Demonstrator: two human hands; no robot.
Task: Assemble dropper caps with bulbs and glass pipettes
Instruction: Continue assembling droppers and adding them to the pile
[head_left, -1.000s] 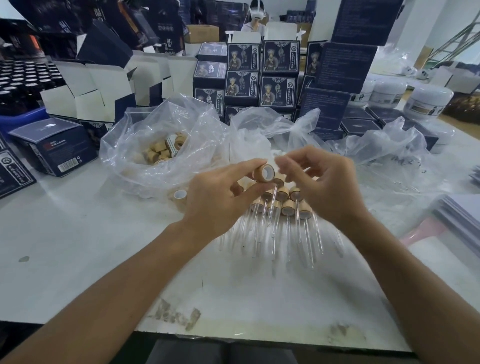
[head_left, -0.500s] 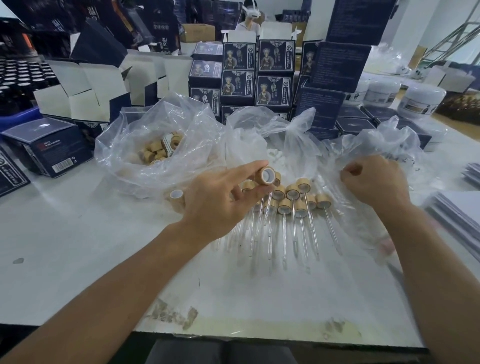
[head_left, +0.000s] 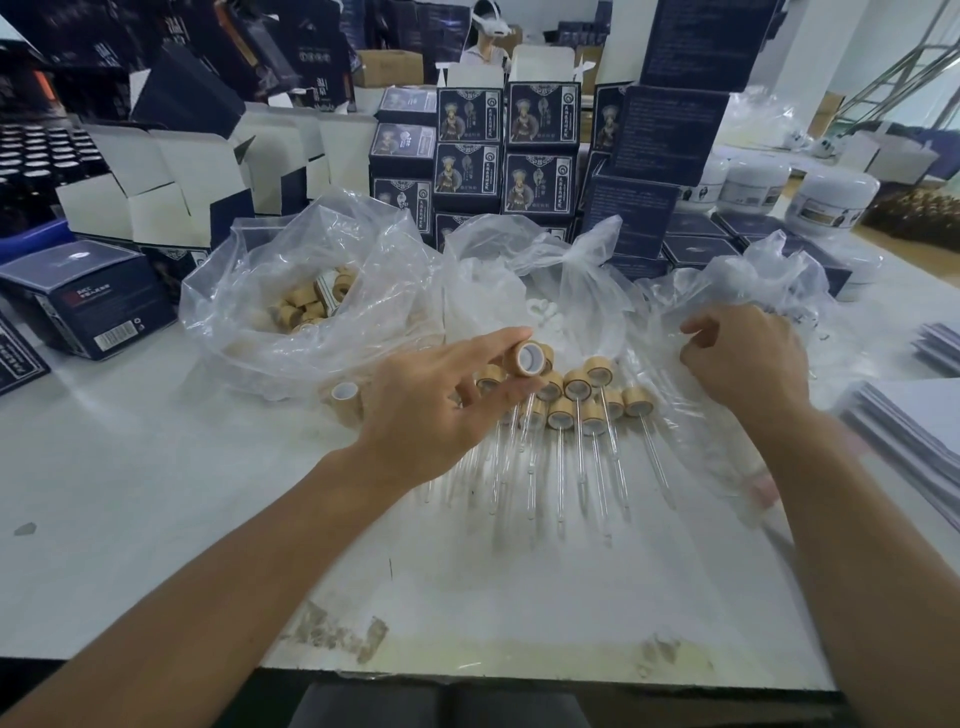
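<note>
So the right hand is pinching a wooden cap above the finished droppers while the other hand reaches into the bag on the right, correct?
Not quite: the head view shows the left hand pinching the wooden cap above the finished droppers. The right hand is the one reaching at the clear bag on the right.

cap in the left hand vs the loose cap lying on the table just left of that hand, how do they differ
The held cap is up off the table, pinched by the left hand between thumb and forefinger; the loose cap rests on the table, untouched. The held cap sits above the row of finished droppers; the loose cap lies apart, beside the bag of caps. Both are wood-coloured with a white inside, with no pipette fitted.
</note>
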